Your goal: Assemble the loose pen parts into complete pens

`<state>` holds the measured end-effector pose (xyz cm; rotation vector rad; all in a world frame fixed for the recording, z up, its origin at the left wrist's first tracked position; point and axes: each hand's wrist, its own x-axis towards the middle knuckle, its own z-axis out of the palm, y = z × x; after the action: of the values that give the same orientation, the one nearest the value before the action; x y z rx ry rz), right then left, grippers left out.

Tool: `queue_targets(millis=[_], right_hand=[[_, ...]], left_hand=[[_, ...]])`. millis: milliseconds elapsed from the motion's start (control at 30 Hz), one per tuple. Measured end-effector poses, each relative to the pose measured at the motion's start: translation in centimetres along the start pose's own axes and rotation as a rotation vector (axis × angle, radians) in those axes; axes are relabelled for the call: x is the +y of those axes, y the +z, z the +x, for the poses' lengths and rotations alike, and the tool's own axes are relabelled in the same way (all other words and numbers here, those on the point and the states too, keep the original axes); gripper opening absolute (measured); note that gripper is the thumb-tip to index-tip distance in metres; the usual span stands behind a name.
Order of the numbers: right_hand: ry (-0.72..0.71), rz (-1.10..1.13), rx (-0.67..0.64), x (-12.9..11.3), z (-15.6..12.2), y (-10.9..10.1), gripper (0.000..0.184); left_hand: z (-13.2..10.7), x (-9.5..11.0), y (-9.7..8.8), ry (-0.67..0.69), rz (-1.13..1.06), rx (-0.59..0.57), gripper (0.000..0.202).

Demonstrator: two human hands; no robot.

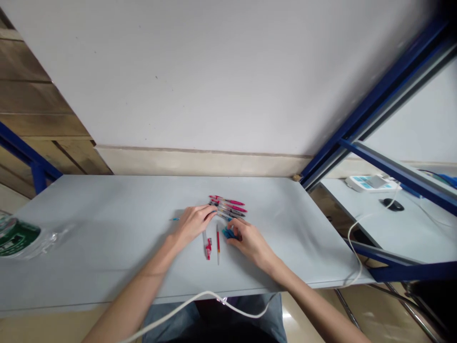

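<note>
The right hand [250, 240] pinches blue pieces [229, 233]; the left hand's [193, 222] grip I cannot tell. A stray knuckle could roll the red refill [218, 242] away.

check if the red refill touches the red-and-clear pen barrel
Apart: the head view shows bare tabletop between the red refill and pen barrel.

your single view looks from your head, forward and down across the desk [107, 209] to the wall [214, 85]. it sees your lap [269, 326] at the bottom, with your left hand [193, 221] and right hand [252, 240] at middle distance, small in the wide frame.
</note>
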<state>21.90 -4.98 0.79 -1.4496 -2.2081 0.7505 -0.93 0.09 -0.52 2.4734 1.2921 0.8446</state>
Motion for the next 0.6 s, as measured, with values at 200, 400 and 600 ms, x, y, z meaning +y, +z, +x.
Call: queue_targets(millis=[200,400,600], right_hand=[[-0.103,0.280,0.042,0.6,1.6,-1.6,0.010],[-0.117,0.493,0.208,-0.2,5.4,-3.6,0.016],[0.037,0.847,0.290,1.5,6.9,-1.7,0.025]], left_hand=[[-0.1,0.1,0.0,-0.021,0.046,0.003,0.020],[0.1,0.0,0.1,-0.051,-0.009,0.058,0.018],[0.1,0.0,0.2,-0.058,-0.025,0.050,0.017]])
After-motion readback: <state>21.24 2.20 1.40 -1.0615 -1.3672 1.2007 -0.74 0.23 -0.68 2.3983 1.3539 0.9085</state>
